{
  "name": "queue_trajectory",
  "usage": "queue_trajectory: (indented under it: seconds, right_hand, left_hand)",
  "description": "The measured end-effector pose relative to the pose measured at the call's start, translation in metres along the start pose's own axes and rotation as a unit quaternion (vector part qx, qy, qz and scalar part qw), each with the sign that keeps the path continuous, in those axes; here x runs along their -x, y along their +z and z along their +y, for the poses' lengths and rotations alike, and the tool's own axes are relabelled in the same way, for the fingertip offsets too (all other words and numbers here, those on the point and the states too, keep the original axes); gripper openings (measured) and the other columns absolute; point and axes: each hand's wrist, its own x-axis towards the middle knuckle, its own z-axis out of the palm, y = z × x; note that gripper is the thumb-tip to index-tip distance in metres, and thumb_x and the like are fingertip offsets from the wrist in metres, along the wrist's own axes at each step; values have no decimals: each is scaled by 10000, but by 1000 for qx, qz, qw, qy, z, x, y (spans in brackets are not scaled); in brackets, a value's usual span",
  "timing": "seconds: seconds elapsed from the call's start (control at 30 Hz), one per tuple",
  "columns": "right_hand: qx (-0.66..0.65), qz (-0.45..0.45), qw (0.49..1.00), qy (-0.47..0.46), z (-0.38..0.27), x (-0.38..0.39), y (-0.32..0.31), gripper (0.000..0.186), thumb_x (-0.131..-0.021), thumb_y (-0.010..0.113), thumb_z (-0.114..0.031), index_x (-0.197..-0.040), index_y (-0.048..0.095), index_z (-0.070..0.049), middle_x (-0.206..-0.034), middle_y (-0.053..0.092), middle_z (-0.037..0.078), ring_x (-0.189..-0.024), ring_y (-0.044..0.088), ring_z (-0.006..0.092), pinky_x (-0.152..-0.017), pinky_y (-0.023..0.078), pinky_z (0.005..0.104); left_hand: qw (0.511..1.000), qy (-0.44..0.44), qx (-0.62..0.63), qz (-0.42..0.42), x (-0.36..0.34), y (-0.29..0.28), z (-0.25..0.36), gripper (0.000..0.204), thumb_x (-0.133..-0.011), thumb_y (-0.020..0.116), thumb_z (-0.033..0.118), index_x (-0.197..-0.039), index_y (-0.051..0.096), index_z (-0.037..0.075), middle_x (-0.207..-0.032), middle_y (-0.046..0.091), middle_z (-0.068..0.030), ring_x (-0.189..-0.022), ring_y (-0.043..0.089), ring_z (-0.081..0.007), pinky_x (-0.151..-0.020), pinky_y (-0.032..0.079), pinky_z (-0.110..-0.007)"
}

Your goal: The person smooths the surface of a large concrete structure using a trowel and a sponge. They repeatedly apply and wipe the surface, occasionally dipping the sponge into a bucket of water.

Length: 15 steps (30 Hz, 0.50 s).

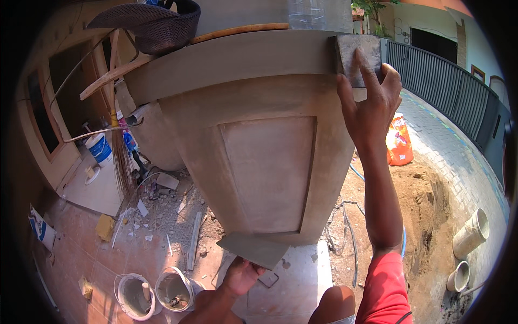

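Note:
In front of me stands a grey plastered pillar [194, 140] with a recessed panel [270, 173] and a projecting ledge [259, 56] across its top. My right hand [372, 102] is closed on a square grey block with dark edges [372, 46], its fingers spread over the face. The block rests against the right end of the ledge. Low by the pillar's foot, my left hand [243, 276] grips a flat grey board [256, 249] by its near edge. The board is tilted, and whether it has a handle is hidden.
Two buckets [129, 294] [175, 289] stand at the lower left. A dark woven hat [167, 27] and wooden sticks [116, 75] lie on top. Rubble [178, 200], a broom [120, 156], hoses [353, 237], sand [421, 205] and an orange sack [399, 140] surround the pillar.

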Motion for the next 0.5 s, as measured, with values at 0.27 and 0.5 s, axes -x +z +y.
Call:
queue_trajectory:
  seconds: [0.27,0.5]
  right_hand:
    - [-47,-40,995,-82,-92,5,18,546,-764,740,-282,-1288,589,-243,-1168,475,204,-1082,483,342,-857,376,453]
    - [-124,-71,980,-142,-185,8,43,545,-736,755,-248,-1258,600,-248,-1203,454,181,-1078,461,335,-878,349,452]
  left_hand:
    - [997,55,58,9,12,0,14,362,-845,714,280,-1158,588,148,-1079,623,-6,-881,556,-137,-704,429,-307]
    - [995,72,68,-12,13,-4,22,342,-854,709,279,-1156,596,164,-1127,622,10,-974,573,-140,-714,437,-309]
